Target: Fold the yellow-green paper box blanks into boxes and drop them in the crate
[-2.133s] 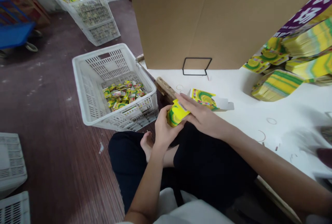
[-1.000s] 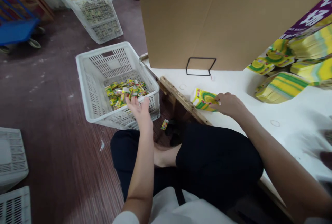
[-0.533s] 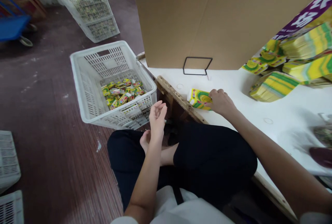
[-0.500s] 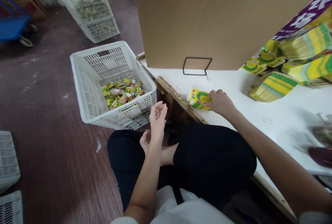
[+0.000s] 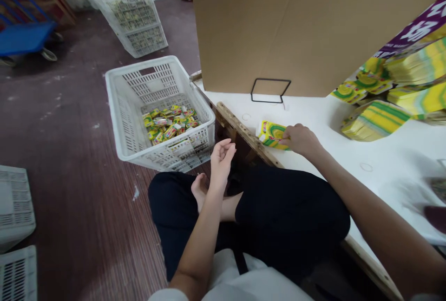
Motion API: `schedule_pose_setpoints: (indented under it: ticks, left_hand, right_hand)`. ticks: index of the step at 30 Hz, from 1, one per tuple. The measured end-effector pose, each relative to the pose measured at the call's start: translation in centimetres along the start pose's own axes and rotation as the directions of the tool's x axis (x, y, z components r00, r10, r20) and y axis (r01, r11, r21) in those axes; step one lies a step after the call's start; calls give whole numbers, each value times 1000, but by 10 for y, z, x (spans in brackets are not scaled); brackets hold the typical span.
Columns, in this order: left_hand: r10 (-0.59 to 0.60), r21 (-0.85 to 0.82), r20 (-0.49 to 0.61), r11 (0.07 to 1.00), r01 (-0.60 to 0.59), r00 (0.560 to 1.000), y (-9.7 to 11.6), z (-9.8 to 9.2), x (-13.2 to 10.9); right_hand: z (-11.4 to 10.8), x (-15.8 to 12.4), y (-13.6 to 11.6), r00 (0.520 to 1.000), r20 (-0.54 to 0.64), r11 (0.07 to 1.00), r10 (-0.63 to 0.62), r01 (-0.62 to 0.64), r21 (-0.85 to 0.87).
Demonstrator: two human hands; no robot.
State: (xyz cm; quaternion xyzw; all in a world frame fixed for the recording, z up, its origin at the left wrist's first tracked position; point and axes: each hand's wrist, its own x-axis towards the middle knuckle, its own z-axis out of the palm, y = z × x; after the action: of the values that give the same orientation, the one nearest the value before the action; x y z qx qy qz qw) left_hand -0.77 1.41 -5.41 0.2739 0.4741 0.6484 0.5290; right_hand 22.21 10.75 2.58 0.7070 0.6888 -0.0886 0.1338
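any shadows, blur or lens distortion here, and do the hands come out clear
Head view, right: soft shadow beside the yellow-green stack on the white tabletop; head view, right edge: maroon item blurred; head view, upper left: stacked crates lean, probably lens distortion; head view, centre: left hand and right hand clearly outlined, small print on the packet unreadable.

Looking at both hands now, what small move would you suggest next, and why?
Perhaps lift the yellow-green carton toward the left hand: the right hand touches its end, while the left is raised, loosely curled, with nothing visible in it.
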Motion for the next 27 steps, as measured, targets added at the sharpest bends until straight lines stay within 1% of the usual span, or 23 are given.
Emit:
schedule_pose_setpoints:
  ticks: [8, 12, 17, 20, 22, 24, 25, 26, 27]
  left_hand:
    - [-33, 2, 12, 999, 33, 999, -8, 0, 3]
    - [-26, 38, 19, 999, 25, 999, -11, -2, 6]
    - [-28, 66, 50, 998, 25, 998, -10, 1, 4]
    - [-23, 81, 65, 997, 18, 998, -10, 3, 1]
    - [-30, 90, 67, 996, 24, 997, -11, 5, 0]
    - [-48, 92, 100, 995, 38, 994, -14, 7, -1]
    - [-62, 84, 139, 995, 50, 988, -15, 10, -2]
    - [-74, 64, 184, 996, 63, 980, -15, 13, -3]
    - [-78, 26, 217, 997, 74, 973, -15, 17, -4]
  right_hand:
    - [1, 0, 2, 996, -87, 1000, 19, -19, 4]
    - [1, 1, 1, 990, -142, 1000, -6, 8, 17]
    - [5, 3, 3, 989, -145, 985, 32, -7, 170]
    - [5, 2, 5, 980, -184, 969, 77, -31, 244]
    - [1, -1, 5, 970, -224, 957, 89, -20, 290]
    - [-7, -8, 0, 958, -280, 938, 68, 35, 346]
    - [-11, -14, -4, 948, -315, 922, 38, 88, 376]
    - [-15, -21, -11, 939, -344, 900, -12, 161, 406]
    - [-19, -30, -18, 929, -360, 865, -90, 252, 433]
